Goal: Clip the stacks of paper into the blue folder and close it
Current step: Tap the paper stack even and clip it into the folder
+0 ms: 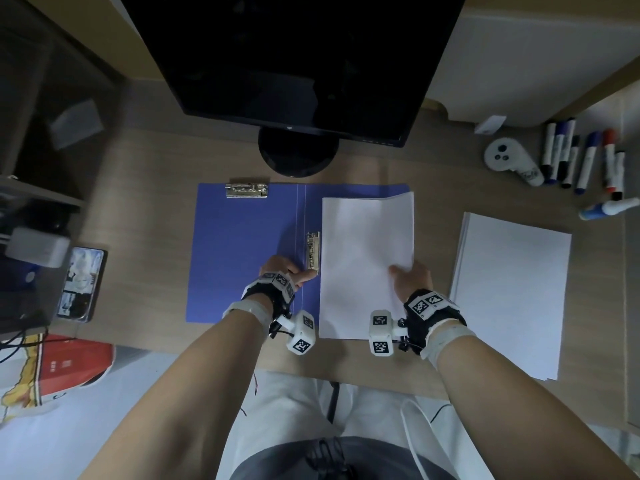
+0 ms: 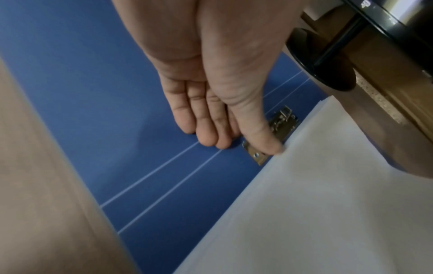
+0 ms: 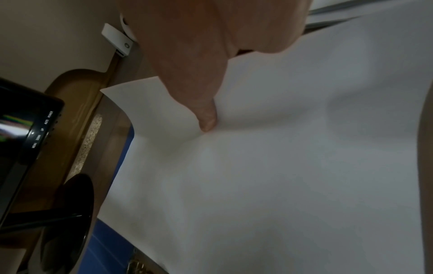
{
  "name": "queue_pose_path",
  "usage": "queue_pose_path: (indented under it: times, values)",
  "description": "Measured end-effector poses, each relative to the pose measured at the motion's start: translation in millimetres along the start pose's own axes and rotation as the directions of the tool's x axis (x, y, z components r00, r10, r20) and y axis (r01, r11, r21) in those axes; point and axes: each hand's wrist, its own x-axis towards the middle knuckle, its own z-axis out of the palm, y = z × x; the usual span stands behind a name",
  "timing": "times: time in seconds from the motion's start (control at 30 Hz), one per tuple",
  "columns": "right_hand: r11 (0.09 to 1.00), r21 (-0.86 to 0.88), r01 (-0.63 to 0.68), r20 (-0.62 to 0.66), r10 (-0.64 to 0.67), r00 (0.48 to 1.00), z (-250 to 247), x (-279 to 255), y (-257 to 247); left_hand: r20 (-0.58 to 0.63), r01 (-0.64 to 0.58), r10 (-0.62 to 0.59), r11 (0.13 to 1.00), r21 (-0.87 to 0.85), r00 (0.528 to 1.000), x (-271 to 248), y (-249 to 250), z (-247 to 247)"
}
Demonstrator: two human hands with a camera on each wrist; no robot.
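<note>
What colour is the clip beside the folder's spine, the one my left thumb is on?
Silver metal. The clip shows best in the left wrist view.

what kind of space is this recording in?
Most likely an office desk or workstation. A dark monitor stands on a wood-look desk, whiteboard markers lie at the right, and the open blue folder and paper stacks suggest paperwork.

Bare desk (image 1: 145,202) left of folder (image 1: 242,258), monitor stand (image 1: 298,157) behind, markers (image 1: 585,161) far right
</note>
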Motion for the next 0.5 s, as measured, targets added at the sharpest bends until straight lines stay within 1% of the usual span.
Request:
queue_pose_path:
  times: [0.07, 0.13, 0.17, 0.2, 0.23, 0.3, 0.37, 0.43, 0.5]
  values:
    - [1.0, -0.001, 0.0, 0.001, 0.0, 1.0, 0.2, 0.6, 0.5, 0.091, -0.015, 0.022, 0.997, -0.069, 0.996, -3.7, -0.5, -6.5]
    - [1.0, -0.002, 0.001, 0.007, -0.001, 1.0, 0.4, -0.5, 0.0, 0.167, 0.007, 0.034, 0.971, -0.239, 0.985, -8.9, -0.1, -12.5]
    - [1.0, -0.004, 0.002, 0.008, -0.002, 1.0, 0.4, -0.9, -0.3, 0.167, 0.015, 0.04, 0.948, -0.319, 0.985, -11.6, 0.9, -14.0]
    - [1.0, -0.006, 0.003, 0.008, -0.003, 1.0, 0.2, -2.3, -1.1, 0.135, 0.003, 0.051, 0.927, -0.375, 0.989, -13.6, 2.6, -14.7]
    - [1.0, -0.007, 0.007, 0.006, -0.007, 1.0, 0.0, -3.1, -1.7, 0.075, -0.028, 0.063, 0.914, -0.405, 0.995, -16.3, 5.0, -14.9]
    - [1.0, -0.005, 0.01, 0.011, -0.01, 1.0, -0.7, -4.6, -2.9, -0.03, -0.095, 0.091, 0.905, -0.415, 0.995, -20.5, 12.0, -15.0]
    - [1.0, 0.002, 0.009, 0.022, -0.009, 1.0, -1.3, -4.6, -3.0, -0.074, -0.125, 0.102, 0.868, -0.481, 0.992, -21.6, 19.7, -14.2]
    - [1.0, 0.005, 0.003, 0.031, -0.004, 1.0, -1.6, -3.6, -2.5, -0.105, -0.125, 0.08, 0.819, -0.56, 0.991, -18.2, 26.2, -17.1]
    - [1.0, -0.003, -0.001, 0.035, 0.001, 0.999, -1.7, -3.6, -2.8, -0.142, -0.16, 0.096, 0.816, -0.555, 0.985, -12.8, 32.9, -21.2]
